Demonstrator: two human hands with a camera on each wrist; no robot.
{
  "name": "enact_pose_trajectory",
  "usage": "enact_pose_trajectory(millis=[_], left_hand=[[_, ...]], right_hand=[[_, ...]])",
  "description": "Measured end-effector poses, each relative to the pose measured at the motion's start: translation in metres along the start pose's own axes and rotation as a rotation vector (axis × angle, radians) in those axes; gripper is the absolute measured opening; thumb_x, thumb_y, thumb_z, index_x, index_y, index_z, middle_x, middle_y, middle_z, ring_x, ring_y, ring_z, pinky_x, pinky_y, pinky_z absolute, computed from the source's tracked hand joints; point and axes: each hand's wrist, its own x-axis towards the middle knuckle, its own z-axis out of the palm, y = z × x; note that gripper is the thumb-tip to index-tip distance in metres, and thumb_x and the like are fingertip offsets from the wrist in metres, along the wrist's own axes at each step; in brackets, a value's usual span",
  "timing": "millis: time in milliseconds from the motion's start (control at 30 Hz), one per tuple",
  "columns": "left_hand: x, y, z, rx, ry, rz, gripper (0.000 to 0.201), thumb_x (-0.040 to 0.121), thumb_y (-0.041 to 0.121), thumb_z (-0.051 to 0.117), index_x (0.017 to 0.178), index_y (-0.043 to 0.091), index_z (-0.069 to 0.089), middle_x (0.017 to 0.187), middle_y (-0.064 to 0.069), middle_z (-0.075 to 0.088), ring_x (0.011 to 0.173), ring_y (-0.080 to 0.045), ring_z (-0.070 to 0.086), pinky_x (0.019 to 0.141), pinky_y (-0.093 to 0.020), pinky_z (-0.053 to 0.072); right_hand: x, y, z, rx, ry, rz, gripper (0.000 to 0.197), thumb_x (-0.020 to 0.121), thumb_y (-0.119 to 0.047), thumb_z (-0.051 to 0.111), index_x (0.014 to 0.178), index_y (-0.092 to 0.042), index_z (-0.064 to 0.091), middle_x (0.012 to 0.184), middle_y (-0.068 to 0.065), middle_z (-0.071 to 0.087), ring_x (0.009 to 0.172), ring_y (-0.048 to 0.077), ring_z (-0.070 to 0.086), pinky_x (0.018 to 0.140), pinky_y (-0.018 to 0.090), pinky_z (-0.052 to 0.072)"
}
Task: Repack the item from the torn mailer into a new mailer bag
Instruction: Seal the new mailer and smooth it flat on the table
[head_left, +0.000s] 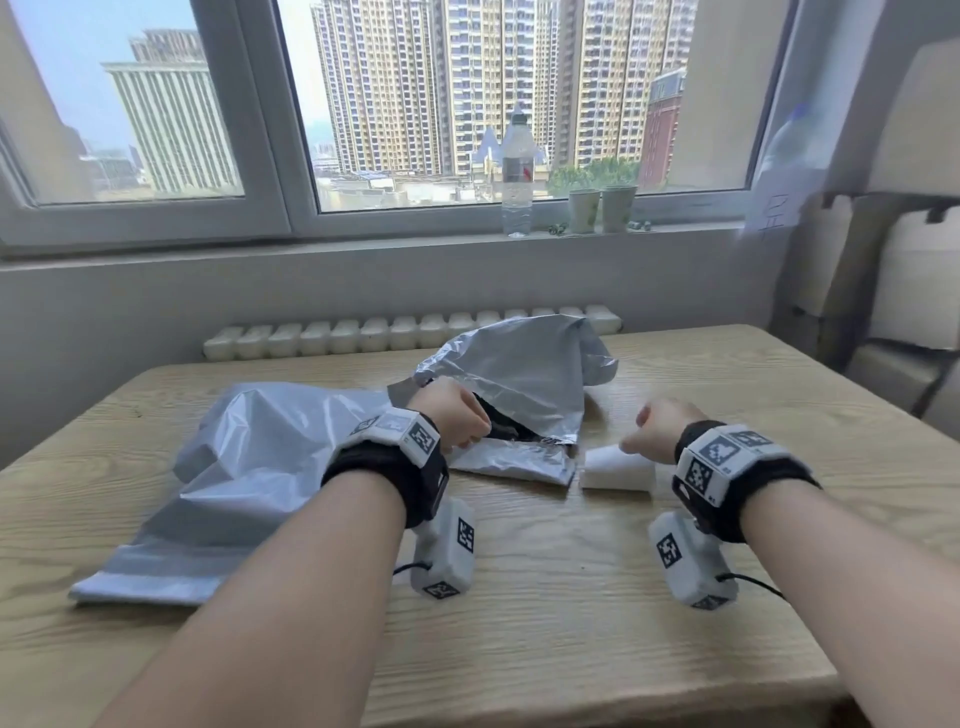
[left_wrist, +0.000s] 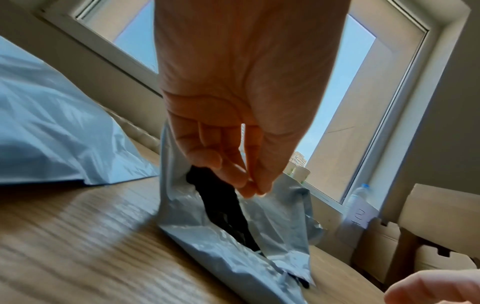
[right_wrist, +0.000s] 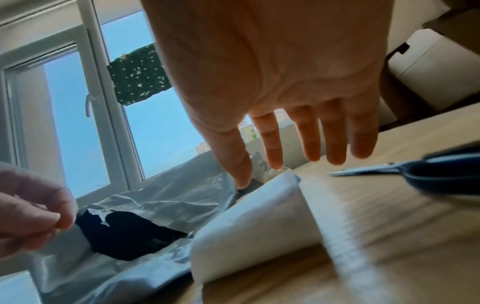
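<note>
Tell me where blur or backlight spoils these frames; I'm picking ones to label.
Head view: mostly sharp, slight motion blur on the right hand. Left wrist view: table streaked, left hand backlit by the window. Right wrist view: scissors and white packet smeared.

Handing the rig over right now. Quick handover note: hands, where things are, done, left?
Left hand: pinches the torn mailer at the edge of its tear.
Right hand: open, fingers straight, over the white packet; holds nothing.
Torn mailer lies mid-table, black lining showing through the tear. White packet lies on the table right of it, outside; it looks like the item, but I cannot confirm.
New mailer bag lies flat on the left, untouched.
Scissors lie right of the right hand.
Done: packet out, seemingly.
Left: put it in the new bag, seal.
</note>
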Motion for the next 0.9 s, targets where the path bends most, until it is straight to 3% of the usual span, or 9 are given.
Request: enact_pose_trajectory(millis=[100,267,333,400,600,700,767,833,900], left_hand=[[0.001,0.01,0.011,0.017,-0.028,0.019,0.01,0.088,0.013,0.062,0.08,0.016,0.068,0.073,0.001,0.066,0.065,-0.012,0.06,0.056,-0.023,0.05],[0.002,0.014,0.017,0.014,-0.046,0.016,0.008,0.089,0.015,0.062,0.088,0.014,0.07,0.075,0.002,0.066,0.062,-0.008,0.059,0.06,-0.023,0.051],[0.001,0.015,0.016,-0.002,-0.052,0.024,0.007,0.089,0.015,0.062,0.089,0.015,0.069,0.074,0.003,0.065,0.062,-0.007,0.059,0.06,-0.022,0.051],[-0.002,0.017,0.013,-0.027,-0.072,0.041,0.007,0.09,0.015,0.062,0.087,0.017,0.068,0.075,0.004,0.065,0.064,-0.006,0.06,0.062,-0.022,0.052],[-0.011,0.019,-0.006,-0.212,-0.035,0.085,0.02,0.09,0.001,0.054,0.092,0.02,0.061,0.089,-0.007,0.07,0.072,-0.013,0.063,0.057,-0.023,0.051],[-0.021,0.014,-0.025,-0.32,0.056,0.072,0.017,0.096,0.004,0.045,0.104,0.012,0.058,0.075,-0.004,0.066,0.055,-0.007,0.063,0.046,-0.017,0.047],[-0.025,0.004,-0.039,-0.326,0.135,0.048,0.014,0.097,0.014,0.048,0.097,0.01,0.061,0.068,-0.002,0.062,0.045,-0.004,0.058,0.04,-0.013,0.043],[-0.03,-0.01,-0.052,-0.292,0.184,-0.004,0.021,0.097,0.025,0.051,0.088,0.01,0.063,0.068,-0.001,0.062,0.051,-0.007,0.058,0.045,-0.016,0.045],[-0.035,-0.026,-0.064,-0.271,0.193,-0.077,0.028,0.098,0.031,0.05,0.094,0.008,0.065,0.073,-0.002,0.06,0.058,-0.01,0.059,0.051,-0.021,0.049]], right_hand=[[0.0,0.012,0.003,0.1,-0.03,0.028,0.039,0.08,-0.022,0.072,0.114,-0.008,0.061,0.112,0.009,0.065,0.102,0.025,0.061,0.083,0.03,0.048],[0.002,0.011,0.005,0.344,-0.02,0.03,0.043,0.069,-0.005,0.078,0.109,-0.015,0.066,0.106,0.009,0.066,0.099,0.028,0.064,0.09,0.039,0.054],[0.001,0.007,0.003,0.446,-0.038,-0.026,0.037,0.068,0.001,0.074,0.099,-0.018,0.068,0.097,0.006,0.065,0.09,0.025,0.063,0.082,0.039,0.057],[-0.003,-0.001,-0.003,0.598,-0.085,-0.105,0.031,0.072,0.007,0.066,0.093,-0.016,0.067,0.093,0.003,0.063,0.081,0.021,0.061,0.066,0.032,0.055],[-0.024,-0.041,-0.02,0.992,-0.25,-0.236,0.025,0.088,-0.001,0.06,0.111,-0.009,0.062,0.08,0.007,0.062,0.051,0.016,0.061,0.052,0.025,0.053],[-0.029,-0.061,-0.015,1.005,-0.217,-0.291,0.037,0.086,-0.004,0.066,0.121,-0.01,0.057,0.086,0.007,0.064,0.047,0.011,0.06,0.04,0.02,0.044],[-0.034,-0.076,-0.009,0.981,-0.162,-0.341,0.052,0.079,-0.002,0.072,0.127,-0.014,0.055,0.098,0.01,0.064,0.054,0.008,0.055,0.041,0.017,0.039],[-0.042,-0.095,-0.001,0.998,-0.136,-0.381,0.058,0.076,0.002,0.073,0.128,-0.015,0.054,0.107,0.012,0.063,0.057,0.004,0.052,0.042,0.012,0.04],[-0.05,-0.115,0.007,1.052,-0.135,-0.421,0.058,0.075,0.007,0.072,0.126,-0.015,0.054,0.102,0.013,0.066,0.056,0.004,0.057,0.043,0.012,0.043]])
